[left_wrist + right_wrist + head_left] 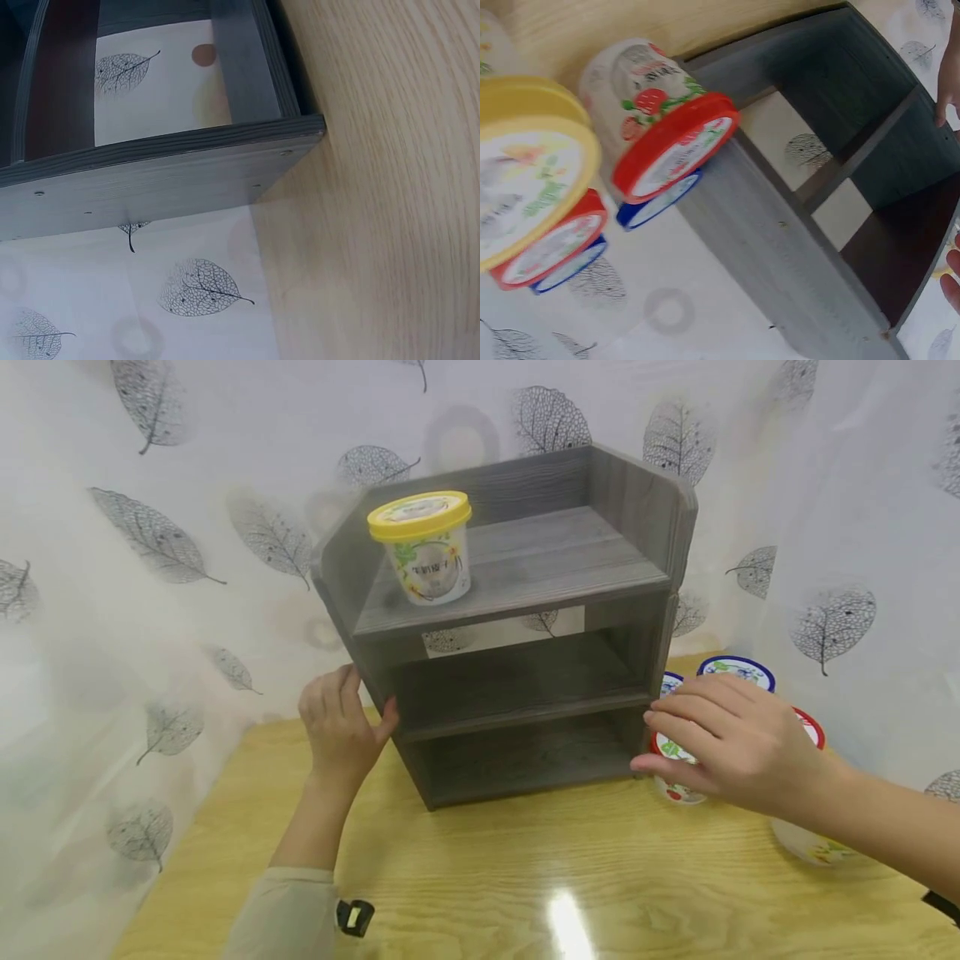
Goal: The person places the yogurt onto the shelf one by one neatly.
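A grey wooden shelf rack (525, 718) with three levels stands on the table, its side panel (157, 180) large in the left wrist view. On its top level, toward the left, sits a tub with a yellow lid (420, 552). My left hand (337, 718) holds the rack's left side panel, thumb at the front edge and fingers along the outside. Near the right side is my right hand (735, 739), fingers extended and holding nothing; whether its tips touch the rack cannot be told. Behind it, partly hidden, stands a red-lidded tub (678, 787).
Blue-lidded tubs (738, 670) stand right of the rack. The right wrist view shows a yellow-lidded tub (529, 180) close up and a red-lidded tub (649, 112) beside the panel. A leaf-patterned sheet (247, 435) hangs behind the wooden table (480, 877).
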`<state>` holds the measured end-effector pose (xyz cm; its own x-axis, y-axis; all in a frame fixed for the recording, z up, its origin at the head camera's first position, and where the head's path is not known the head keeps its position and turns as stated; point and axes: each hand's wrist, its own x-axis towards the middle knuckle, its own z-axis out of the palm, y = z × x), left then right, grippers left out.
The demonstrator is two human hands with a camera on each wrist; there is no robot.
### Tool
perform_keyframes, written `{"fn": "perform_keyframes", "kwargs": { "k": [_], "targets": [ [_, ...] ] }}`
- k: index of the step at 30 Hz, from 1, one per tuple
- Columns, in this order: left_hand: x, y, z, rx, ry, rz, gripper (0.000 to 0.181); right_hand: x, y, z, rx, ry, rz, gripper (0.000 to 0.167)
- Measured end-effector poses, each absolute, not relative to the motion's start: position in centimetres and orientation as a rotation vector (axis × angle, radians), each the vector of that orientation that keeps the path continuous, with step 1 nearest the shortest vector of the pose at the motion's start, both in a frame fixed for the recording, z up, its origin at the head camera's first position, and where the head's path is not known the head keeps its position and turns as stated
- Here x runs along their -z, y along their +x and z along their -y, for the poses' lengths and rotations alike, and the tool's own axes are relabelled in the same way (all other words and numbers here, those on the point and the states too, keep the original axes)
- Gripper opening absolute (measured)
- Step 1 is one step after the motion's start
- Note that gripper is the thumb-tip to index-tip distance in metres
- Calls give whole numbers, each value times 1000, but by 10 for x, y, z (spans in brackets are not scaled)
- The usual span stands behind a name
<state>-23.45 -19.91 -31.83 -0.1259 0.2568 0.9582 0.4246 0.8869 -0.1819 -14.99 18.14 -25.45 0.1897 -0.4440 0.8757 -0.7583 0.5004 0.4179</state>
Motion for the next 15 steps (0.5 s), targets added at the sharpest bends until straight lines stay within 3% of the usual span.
{"fn": "perform_keyframes", "kwargs": {
  "k": [15],
  "targets": [
    [318, -232, 198, 158, -515, 1716, 47, 292, -153, -230, -351, 1040, 1606, 52]
  ]
}}
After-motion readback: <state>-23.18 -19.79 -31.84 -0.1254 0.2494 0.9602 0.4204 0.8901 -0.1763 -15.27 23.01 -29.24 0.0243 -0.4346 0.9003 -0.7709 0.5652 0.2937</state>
